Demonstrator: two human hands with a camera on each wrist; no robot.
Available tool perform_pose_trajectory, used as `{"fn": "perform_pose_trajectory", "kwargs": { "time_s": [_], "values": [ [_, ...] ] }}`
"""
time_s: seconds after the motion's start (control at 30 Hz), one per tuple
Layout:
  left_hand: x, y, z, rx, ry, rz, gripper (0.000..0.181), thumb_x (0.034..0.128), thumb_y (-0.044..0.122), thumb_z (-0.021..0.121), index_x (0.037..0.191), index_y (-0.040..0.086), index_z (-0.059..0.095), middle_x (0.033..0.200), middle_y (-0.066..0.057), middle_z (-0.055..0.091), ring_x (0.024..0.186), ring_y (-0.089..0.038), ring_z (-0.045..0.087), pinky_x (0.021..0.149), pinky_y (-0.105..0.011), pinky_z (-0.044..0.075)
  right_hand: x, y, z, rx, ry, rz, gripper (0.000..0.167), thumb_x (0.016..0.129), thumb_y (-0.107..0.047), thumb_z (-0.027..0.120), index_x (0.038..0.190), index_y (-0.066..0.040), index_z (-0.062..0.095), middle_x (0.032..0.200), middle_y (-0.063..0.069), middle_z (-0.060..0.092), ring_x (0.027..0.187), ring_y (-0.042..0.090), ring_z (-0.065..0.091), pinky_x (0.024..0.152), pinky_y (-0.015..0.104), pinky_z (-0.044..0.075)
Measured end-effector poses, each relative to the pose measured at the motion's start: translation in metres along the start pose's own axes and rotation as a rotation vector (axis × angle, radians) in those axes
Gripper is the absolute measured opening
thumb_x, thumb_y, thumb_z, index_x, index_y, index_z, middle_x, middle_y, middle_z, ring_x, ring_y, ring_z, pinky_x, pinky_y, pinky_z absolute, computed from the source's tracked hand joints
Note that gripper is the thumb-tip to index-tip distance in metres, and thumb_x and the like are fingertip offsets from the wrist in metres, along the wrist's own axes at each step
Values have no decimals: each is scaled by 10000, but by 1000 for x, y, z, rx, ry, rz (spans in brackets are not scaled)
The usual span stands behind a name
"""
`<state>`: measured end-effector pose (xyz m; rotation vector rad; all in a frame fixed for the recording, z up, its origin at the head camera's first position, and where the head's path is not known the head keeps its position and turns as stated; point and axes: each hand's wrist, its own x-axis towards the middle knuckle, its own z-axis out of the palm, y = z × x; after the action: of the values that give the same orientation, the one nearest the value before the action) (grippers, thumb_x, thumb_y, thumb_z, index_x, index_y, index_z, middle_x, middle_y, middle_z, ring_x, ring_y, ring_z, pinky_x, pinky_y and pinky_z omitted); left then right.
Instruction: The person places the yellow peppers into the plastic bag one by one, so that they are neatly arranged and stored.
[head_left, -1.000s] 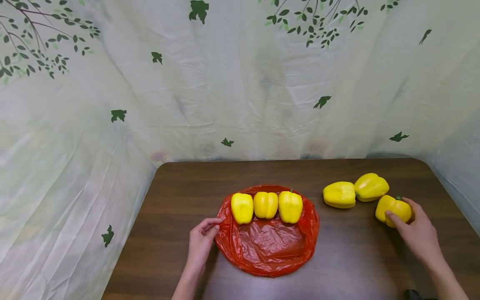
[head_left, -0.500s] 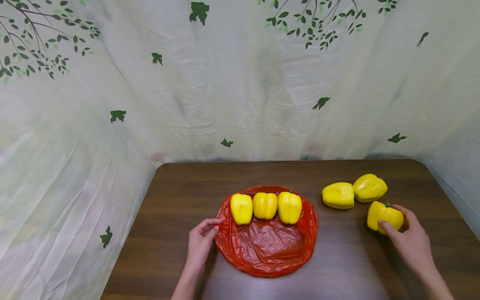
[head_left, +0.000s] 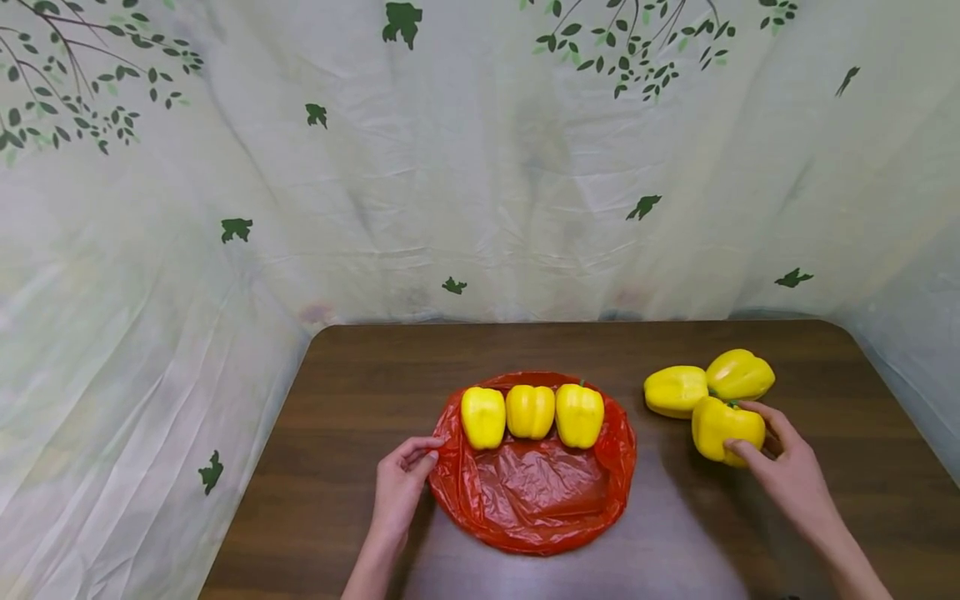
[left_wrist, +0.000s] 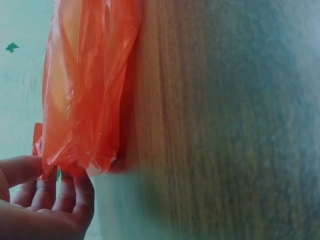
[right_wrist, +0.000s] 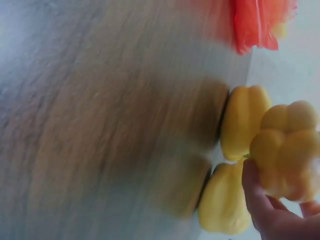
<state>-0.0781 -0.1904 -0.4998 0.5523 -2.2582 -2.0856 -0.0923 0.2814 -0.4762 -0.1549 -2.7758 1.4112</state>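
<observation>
Right hand [head_left: 787, 473] gripping a yellow pepper [head_left: 723, 429] between thumb and fingers, above the table [head_left: 367, 383], near two loose peppers [head_left: 675, 392]; probably light, firm and slippery-skinned, best held across its sides; left hand [head_left: 401, 483] pinching a red bag [head_left: 532, 542], likely flimsy, by its edge; three peppers [head_left: 531, 412] within

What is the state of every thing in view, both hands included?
Red bag: open, creased, on the table.
Three bagged peppers: in a row at the bag's far side.
Left hand: pinching the bag's rim.
Held pepper: raised above the table.
Right hand: gripping the held pepper.
Left loose pepper: lying on its side.
Right loose pepper: lying close to the left one.
Leaf-patterned cloth: hanging, creased.
</observation>
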Motion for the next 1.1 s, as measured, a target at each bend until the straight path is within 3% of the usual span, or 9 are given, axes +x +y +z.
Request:
{"fn": "perform_pose_trajectory", "kwargs": {
  "time_s": [0.27,0.4,0.57,0.87,1.1],
  "values": [
    [-2,0,1,13,10,4,190,935,-8,597,1082,7,716,1066,-137,686,878,-219,624,722,-244,533,1,-15,18,58,-49,-106,533,952,-204,656,1417,-58,439,1391,257,453,1158,418,512,713,98,455],
    [-1,0,2,17,11,25,179,935,-4,601,1064,17,723,1050,-141,687,866,-242,625,728,-255,542,2,-24,27,74,-89,-95,550,943,-229,671,1415,-71,438,1403,259,441,1189,439,507,730,137,478],
    [-1,-1,3,13,6,26,171,937,12,610,1065,24,724,1045,-137,688,862,-241,627,734,-261,546,2,-36,35,63,-138,-62,580,933,-308,681,1415,-102,433,1404,272,441,1175,477,528,741,270,534],
    [0,-1,4,-22,0,6,195,949,13,601,1110,5,710,1095,-138,684,904,-214,643,763,-258,547,-2,-55,48,91,-183,-149,592,891,-277,740,1399,-138,470,1376,180,474,1096,354,561,812,365,557],
    [1,1,5,-19,-2,8,195,948,8,598,1107,4,709,1090,-137,684,926,-220,645,774,-257,543,-5,-66,58,145,-209,-208,610,874,-235,761,1401,-136,470,1418,149,452,1148,330,533,839,376,540]
  ]
}}
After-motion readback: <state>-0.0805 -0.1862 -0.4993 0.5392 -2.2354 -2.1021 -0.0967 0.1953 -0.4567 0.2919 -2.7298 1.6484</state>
